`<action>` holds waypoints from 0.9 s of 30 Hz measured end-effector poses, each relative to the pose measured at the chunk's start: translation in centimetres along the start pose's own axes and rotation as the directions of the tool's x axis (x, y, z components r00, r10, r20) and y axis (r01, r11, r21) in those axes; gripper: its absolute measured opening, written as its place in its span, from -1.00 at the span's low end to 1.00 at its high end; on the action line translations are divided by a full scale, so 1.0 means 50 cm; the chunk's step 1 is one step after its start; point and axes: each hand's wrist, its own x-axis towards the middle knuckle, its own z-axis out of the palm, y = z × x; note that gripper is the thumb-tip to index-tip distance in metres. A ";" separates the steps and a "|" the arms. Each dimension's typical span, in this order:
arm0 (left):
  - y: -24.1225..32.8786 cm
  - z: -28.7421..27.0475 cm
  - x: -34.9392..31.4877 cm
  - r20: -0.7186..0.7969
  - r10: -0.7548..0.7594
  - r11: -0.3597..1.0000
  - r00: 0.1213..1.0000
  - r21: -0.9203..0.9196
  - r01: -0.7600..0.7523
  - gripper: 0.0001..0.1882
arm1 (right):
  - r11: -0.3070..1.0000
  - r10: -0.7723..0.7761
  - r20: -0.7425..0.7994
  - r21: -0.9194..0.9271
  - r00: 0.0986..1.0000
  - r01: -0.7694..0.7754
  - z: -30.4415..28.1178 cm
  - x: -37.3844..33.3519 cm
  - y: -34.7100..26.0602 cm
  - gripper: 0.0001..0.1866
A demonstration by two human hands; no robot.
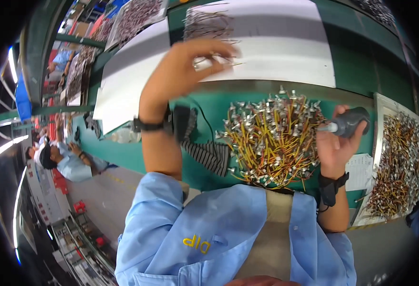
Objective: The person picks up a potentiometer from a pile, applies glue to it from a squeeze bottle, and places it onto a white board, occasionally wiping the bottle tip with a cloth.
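My left hand (185, 66) is over a white board (281, 38), beside a row of small wired components (207, 24) laid there with their leads pointing right. Motion smears its fingers, and a few silver parts and wire ends show around them. I cannot make out whether it grips one. In my right hand (333, 150) is a dark grey squeeze bottle (355, 121), its pale nozzle pointing left. Between my arms lies a large heap of small silver components with yellow, red and dark wires (271, 138) on the green bench, right of a striped cloth (212, 157).
A white-framed tray (378, 143) full of wired components stands at the right, with a paper sheet (359, 171) beside it. Another white board (133, 71) and a filled tray (138, 19) are at the upper left. A person in light blue (73, 162) is farther left.
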 end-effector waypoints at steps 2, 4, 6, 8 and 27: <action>0.065 0.004 -0.106 0.014 -0.024 0.999 1.000 -0.023 0.024 -0.77 | 0.999 0.020 0.012 0.042 1.000 -0.021 0.000 0.013 0.003 -0.53; 0.044 0.041 -0.219 -0.259 -0.341 0.932 0.904 -0.215 0.291 -0.83 | 0.999 0.036 0.052 0.038 0.998 -0.038 0.005 0.008 0.007 -0.53; 0.004 0.073 -0.316 -0.323 -0.496 0.865 0.806 -0.104 0.491 -0.84 | 0.997 0.054 0.075 0.042 0.996 -0.058 0.004 0.006 0.010 -0.54; -0.052 0.102 -0.379 -0.396 -0.609 0.752 0.687 -0.012 0.659 -0.86 | 0.991 0.105 0.119 0.076 0.987 -0.114 0.007 0.004 0.008 -0.54; -0.109 0.155 -0.335 -0.230 -0.501 0.851 0.835 0.049 0.524 -0.72 | 0.996 0.083 0.125 -0.039 0.989 -0.078 0.011 -0.009 0.023 -0.48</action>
